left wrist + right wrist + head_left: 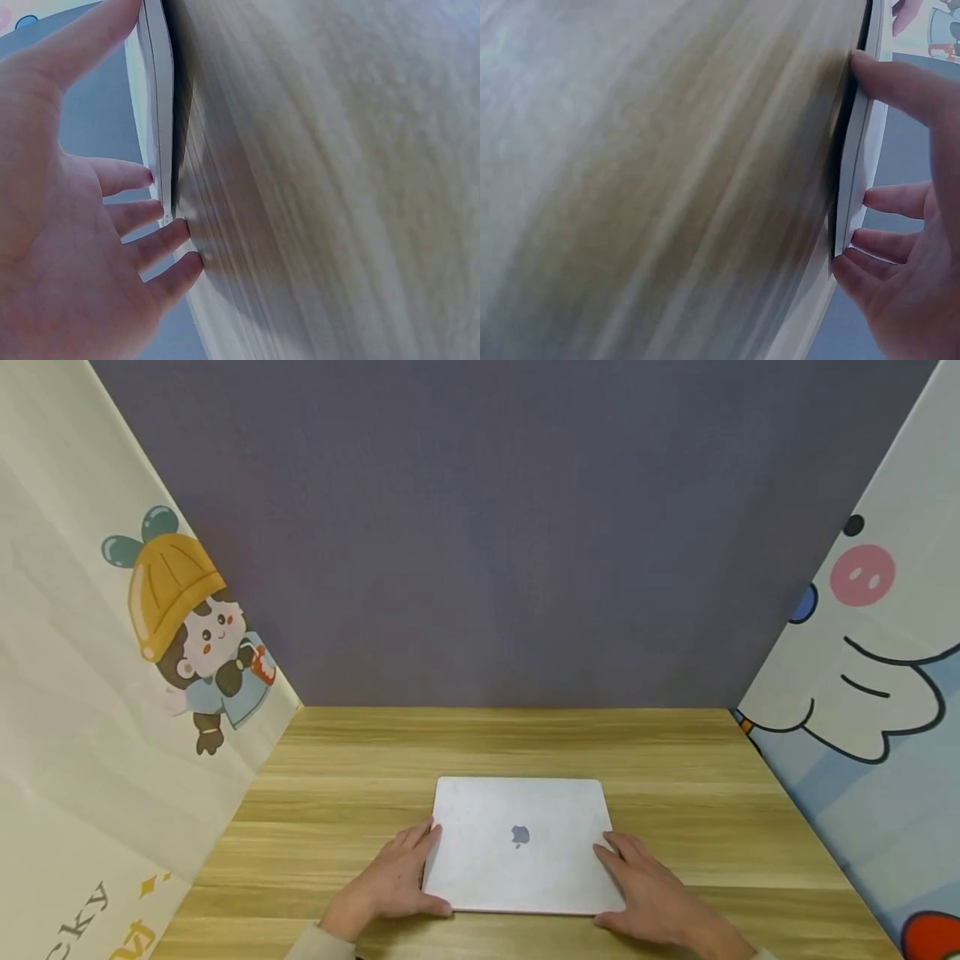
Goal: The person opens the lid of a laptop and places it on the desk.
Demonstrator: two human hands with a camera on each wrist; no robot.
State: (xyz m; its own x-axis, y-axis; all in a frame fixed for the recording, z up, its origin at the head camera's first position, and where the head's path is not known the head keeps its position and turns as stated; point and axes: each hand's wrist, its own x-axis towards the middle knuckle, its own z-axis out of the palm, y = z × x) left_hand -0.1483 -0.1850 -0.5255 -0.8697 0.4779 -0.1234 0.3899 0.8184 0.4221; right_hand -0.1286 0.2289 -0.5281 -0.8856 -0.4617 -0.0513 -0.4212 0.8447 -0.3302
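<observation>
A closed silver laptop (480,860) with a dark apple logo on its lid lies on the wooden table. My left hand (397,874) holds its near left corner, the thumb at the front edge and the fingers along the left side. At the near right corner, my right hand (656,893) grips it likewise, with thumb in front and fingertips at the right side. The left wrist view shows two fingertips at the laptop's edge (163,112) and two lower down near the wood. In the right wrist view the thumb touches the lower part of the laptop's edge (853,165).
Wooden tabletop (517,743) surrounds the laptop, ending at a dark grey panel (510,535) behind. A pale sheet (60,693) with a cartoon figure borders the left side. Another cartoon-printed sheet (900,710) borders the right.
</observation>
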